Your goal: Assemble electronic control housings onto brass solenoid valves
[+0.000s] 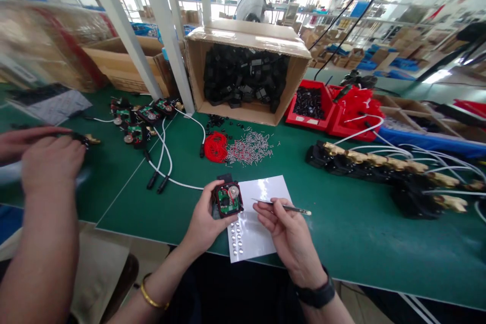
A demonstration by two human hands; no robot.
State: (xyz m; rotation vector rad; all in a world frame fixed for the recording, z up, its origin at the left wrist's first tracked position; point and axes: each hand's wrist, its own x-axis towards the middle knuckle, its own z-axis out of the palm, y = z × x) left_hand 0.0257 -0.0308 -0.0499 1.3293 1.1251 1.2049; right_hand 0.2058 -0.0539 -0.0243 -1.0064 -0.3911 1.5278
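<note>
My left hand is closed around a small black housing, its open side up, showing a green circuit board, a round silvery part and red wire. A white cable leads up to the housing from the left. In my right hand is a slim pointed metal tool, apparently tweezers, its tip just right of the housing and apart from it. Beneath both hands lies a glossy white sheet with rows of small round silvery dots along its left side.
Ahead lie a red ring bundle and many small screws. A carton of black parts and red bins stand behind. Brass-fitted black units line the right. Left are open circuit-board units and another person's hands.
</note>
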